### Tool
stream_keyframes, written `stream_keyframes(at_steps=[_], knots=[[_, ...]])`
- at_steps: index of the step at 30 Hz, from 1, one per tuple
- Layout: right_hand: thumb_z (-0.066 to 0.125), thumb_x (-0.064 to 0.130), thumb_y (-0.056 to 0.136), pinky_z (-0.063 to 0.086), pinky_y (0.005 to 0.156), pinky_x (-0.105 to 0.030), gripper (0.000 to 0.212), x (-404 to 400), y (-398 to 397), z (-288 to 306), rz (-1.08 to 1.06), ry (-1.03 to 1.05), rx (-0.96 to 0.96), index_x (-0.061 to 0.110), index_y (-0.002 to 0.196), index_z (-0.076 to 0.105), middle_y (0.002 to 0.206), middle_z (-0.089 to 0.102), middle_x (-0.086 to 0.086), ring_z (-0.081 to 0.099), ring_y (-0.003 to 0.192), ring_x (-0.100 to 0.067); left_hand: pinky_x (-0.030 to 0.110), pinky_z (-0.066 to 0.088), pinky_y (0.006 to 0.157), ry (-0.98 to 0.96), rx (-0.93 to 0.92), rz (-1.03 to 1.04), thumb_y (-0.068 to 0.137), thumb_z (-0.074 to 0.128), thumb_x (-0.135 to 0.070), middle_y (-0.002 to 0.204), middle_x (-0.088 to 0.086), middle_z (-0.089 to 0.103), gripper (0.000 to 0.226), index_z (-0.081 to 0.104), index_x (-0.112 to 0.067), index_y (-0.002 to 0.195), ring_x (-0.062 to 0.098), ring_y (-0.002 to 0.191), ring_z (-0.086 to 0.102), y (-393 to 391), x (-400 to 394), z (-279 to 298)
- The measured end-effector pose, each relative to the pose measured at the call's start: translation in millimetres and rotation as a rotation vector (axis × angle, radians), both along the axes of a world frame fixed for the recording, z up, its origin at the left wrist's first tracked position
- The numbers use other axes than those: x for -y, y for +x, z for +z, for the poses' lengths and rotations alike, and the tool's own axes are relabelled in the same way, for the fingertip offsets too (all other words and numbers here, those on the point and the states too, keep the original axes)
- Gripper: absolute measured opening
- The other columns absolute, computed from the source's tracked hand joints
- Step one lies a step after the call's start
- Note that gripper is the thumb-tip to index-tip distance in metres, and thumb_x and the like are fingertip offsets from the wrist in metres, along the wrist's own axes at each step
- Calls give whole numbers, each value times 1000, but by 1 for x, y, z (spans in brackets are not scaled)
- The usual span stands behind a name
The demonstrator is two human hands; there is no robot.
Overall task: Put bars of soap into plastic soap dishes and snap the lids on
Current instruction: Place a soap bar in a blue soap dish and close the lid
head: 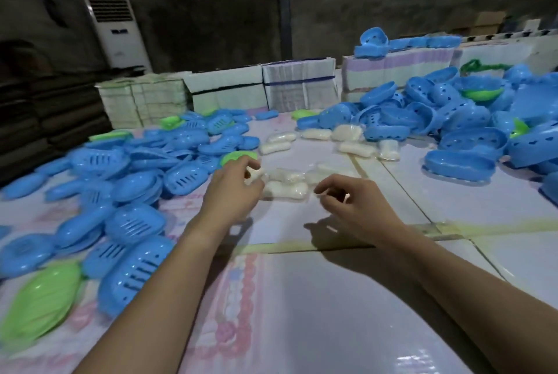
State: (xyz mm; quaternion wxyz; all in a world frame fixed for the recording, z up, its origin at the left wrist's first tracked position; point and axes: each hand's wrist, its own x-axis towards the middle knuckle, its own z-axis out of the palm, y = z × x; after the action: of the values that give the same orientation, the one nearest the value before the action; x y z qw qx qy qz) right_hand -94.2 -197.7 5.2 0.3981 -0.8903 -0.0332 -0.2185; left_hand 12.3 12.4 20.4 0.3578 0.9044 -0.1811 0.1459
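Several wrapped white soap bars (287,185) lie in the middle of the table, with more (353,147) farther back. My left hand (232,186) reaches over the left end of the near cluster, and its fingers curl around one wrapped bar (253,174). My right hand (353,204) hovers just right of the cluster, fingers loosely curled and holding nothing. A pile of blue slotted dish parts (129,180) spreads along the left. A heap of blue perforated parts (471,120) fills the right.
Some green dish parts (39,301) lie at the near left and one (237,158) just behind my left hand. Bundled stacks of flat cartons (262,87) line the back edge. An air conditioner (116,32) stands behind at the left.
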Motion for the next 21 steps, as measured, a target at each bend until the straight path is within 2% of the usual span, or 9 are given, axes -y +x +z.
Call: stream_keyframes(at_steps=[3,8,10,12,16,19,21], knots=[[63,20,89,44,60,-12,14,-5,-2,0,12,-39,-33,32,93,69,72,65,10,58,68,-2,43,36,103,230,-55,219,94,53,-26,135,14,53,40,55,-20,133,37,128,41,26,-22,-8],[63,19,89,41,61,-8,13,-7,-3,1,19,-57,-51,29,94,70,74,65,11,56,71,2,50,26,117,369,-281,323,98,45,-33,154,23,36,57,35,-11,150,42,146,22,47,-37,-21],[63,15,89,40,60,-8,14,-6,-3,1,18,-18,-44,27,93,70,74,65,9,55,67,1,54,28,116,401,-378,330,99,44,-35,156,21,36,59,32,-12,152,42,147,22,47,-44,-21],[62,14,89,40,60,-8,15,-5,-3,0,16,11,-33,26,93,71,73,66,7,54,64,1,55,31,113,410,-380,357,99,44,-32,151,18,42,53,35,-17,150,38,144,28,46,-49,-18],[62,13,90,41,60,-8,15,-5,-3,0,21,27,-27,25,94,71,72,66,7,55,65,0,47,36,100,438,-287,390,95,46,-29,131,10,58,29,57,-26,122,33,127,48,37,-44,-9],[62,13,90,41,59,-9,15,-5,-3,0,31,31,-17,24,94,72,72,65,7,55,66,0,42,36,87,415,-224,377,94,50,-35,113,6,67,14,60,-30,103,31,114,57,32,-40,-5],[63,12,90,42,61,-11,15,-3,-3,0,26,31,-7,23,93,72,72,65,7,55,67,-3,44,36,92,373,-164,370,93,56,-36,121,5,63,14,58,-31,106,33,121,51,31,-40,-6]])
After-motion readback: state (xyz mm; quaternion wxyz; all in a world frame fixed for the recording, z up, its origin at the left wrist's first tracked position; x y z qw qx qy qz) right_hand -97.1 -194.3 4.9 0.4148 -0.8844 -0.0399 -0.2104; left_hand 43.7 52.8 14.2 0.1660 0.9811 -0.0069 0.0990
